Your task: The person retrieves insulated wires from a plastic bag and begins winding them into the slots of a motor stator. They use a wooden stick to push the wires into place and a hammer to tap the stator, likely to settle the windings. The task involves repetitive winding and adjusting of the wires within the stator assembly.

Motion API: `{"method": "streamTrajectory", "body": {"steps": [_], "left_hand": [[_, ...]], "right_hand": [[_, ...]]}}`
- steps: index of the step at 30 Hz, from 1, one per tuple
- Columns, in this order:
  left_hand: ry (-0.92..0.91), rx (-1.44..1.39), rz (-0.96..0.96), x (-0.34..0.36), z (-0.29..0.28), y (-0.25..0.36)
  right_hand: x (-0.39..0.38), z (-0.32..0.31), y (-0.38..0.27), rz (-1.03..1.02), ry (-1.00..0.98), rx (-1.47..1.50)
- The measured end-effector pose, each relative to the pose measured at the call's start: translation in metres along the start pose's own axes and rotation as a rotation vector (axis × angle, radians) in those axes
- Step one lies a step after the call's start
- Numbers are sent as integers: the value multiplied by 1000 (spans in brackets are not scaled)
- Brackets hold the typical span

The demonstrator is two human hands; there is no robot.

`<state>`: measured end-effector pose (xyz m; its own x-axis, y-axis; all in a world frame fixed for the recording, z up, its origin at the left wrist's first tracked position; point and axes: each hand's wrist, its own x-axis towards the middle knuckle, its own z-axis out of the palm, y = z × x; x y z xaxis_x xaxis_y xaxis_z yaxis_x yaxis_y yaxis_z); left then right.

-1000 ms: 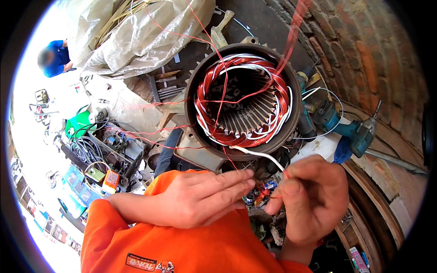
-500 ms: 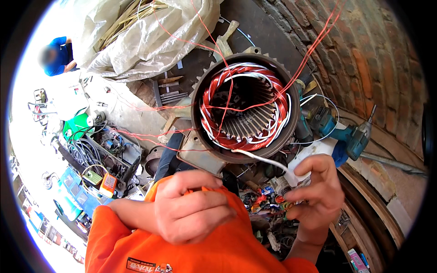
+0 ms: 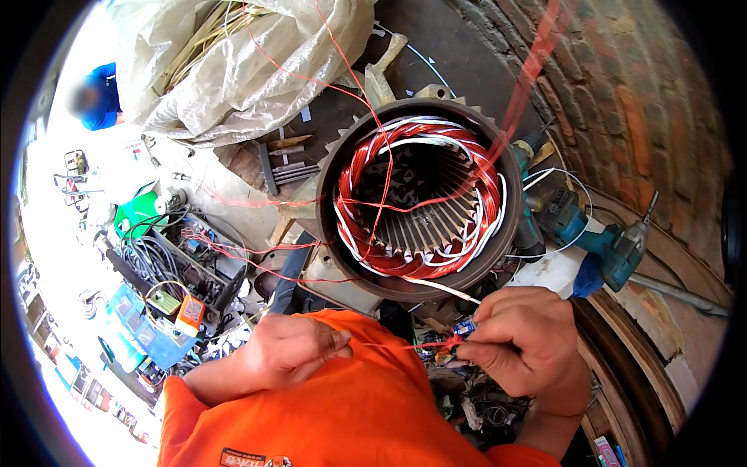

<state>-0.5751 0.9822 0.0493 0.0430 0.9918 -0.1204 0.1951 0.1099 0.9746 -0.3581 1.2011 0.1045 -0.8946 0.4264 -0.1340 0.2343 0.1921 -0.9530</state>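
Note:
A motor stator (image 3: 498,257) stands in front of me, its round housing lined with slots. Red enamelled copper windings (image 3: 486,183), laced with white cord, ring its opening. From the near rim a white sleeved lead (image 3: 436,286) runs to my right hand (image 3: 533,335), whose thumb and fingers pinch a red wire (image 3: 443,342), bunched or twisted where they grip it. That thin wire stretches leftward across my orange shirt to my left hand (image 3: 296,349), closed with thumb against fingers on its other end. Where the lead's tip ends against the right fingers is partly hidden.
Cordless power tools (image 3: 599,241) lie right of the stator by a brick wall (image 3: 622,117). Loose red wires cross above the opening. A plastic-wrapped bundle (image 3: 264,70) lies at the far left, near a person in blue (image 3: 101,97). Cables and boxes (image 3: 175,272) crowd the left side.
My left hand has moved left, drawing a red wire taut between the hands. My right hand has turned knuckles-up and now pinches that wire; before, it held the white lead's end.

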Motion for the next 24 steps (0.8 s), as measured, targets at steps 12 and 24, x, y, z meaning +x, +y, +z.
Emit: {"method": "streamTrajectory", "body": {"steps": [12, 24], "left_hand": [[-166, -323, -233, 8, 4, -8], [-100, -530, -502, 6, 14, -16]], "right_hand": [[5, 1, -26, -108, -251, -492], [1, -1, -21, -181, -177, -377]]}}
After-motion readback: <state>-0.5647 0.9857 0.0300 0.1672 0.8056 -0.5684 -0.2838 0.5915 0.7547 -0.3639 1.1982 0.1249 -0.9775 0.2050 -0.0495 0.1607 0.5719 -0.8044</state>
